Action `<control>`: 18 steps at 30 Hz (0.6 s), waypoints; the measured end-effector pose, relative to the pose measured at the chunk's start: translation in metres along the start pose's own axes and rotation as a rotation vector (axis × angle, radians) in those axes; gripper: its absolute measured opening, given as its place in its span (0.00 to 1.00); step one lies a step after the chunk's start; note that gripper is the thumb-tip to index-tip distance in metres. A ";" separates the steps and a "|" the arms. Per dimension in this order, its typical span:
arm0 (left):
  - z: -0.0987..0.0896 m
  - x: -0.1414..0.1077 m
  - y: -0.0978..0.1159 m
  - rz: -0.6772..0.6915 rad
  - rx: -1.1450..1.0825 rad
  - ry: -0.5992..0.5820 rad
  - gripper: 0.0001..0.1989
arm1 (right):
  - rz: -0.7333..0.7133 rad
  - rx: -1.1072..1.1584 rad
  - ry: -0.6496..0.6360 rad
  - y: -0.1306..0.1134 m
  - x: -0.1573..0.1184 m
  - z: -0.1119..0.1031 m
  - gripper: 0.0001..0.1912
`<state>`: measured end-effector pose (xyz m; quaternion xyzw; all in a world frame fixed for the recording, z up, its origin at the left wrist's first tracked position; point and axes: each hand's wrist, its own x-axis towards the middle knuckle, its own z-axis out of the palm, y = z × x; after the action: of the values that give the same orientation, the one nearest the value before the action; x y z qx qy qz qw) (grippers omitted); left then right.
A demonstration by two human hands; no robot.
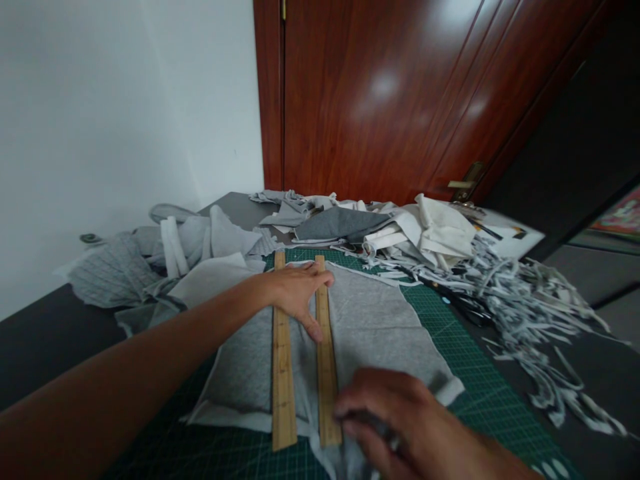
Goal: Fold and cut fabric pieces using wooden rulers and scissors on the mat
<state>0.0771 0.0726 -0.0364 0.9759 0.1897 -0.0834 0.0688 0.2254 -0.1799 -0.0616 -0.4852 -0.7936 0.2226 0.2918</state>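
Observation:
Grey fabric (380,327) lies spread on a green cutting mat (480,380), with two wooden rulers lengthwise on it, a left ruler (283,373) and a right ruler (326,373). My left hand (303,293) is spread across the upper part of both rulers, fingers apart, pressing on them. Near the lower end of the right ruler, my right hand (395,417) is closed around a dark, slim tool (373,423). Motion blurs that hand, and the tool's tip cannot be made out.
Grey knit cloth (115,267) is heaped at the left. Grey and cream fabric pieces (345,223) are piled along the back. Many thin cut strips (520,307) and black scissors (465,303) lie at the right. Behind stand a white wall and a reddish wooden door (380,100).

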 end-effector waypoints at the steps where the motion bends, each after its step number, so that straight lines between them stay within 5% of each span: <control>1: 0.000 0.000 0.001 -0.001 0.002 0.004 0.51 | -0.011 -0.022 0.061 -0.002 0.012 -0.006 0.12; 3: 0.002 0.000 0.002 -0.003 0.004 0.017 0.48 | -0.111 -0.063 0.058 0.004 0.035 -0.011 0.15; 5: 0.005 0.000 0.002 -0.007 0.001 0.032 0.45 | -0.137 -0.116 0.011 0.018 0.050 -0.005 0.29; 8: 0.007 -0.003 -0.001 -0.021 -0.022 0.059 0.48 | -0.052 -0.248 -0.116 0.035 0.056 0.010 0.51; 12: -0.002 -0.021 0.008 -0.038 -0.067 0.146 0.51 | 0.004 -0.376 -0.246 0.039 0.052 0.020 0.60; 15: -0.004 -0.054 0.042 -0.083 -0.144 0.435 0.28 | -0.001 -0.387 -0.265 0.040 0.053 0.021 0.67; 18: 0.020 -0.093 0.089 0.041 -0.236 0.726 0.04 | -0.032 -0.391 -0.260 0.044 0.053 0.023 0.63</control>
<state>0.0237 -0.0461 -0.0290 0.9309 0.1906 0.2913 0.1105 0.2191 -0.1150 -0.0934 -0.4873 -0.8601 0.1204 0.0911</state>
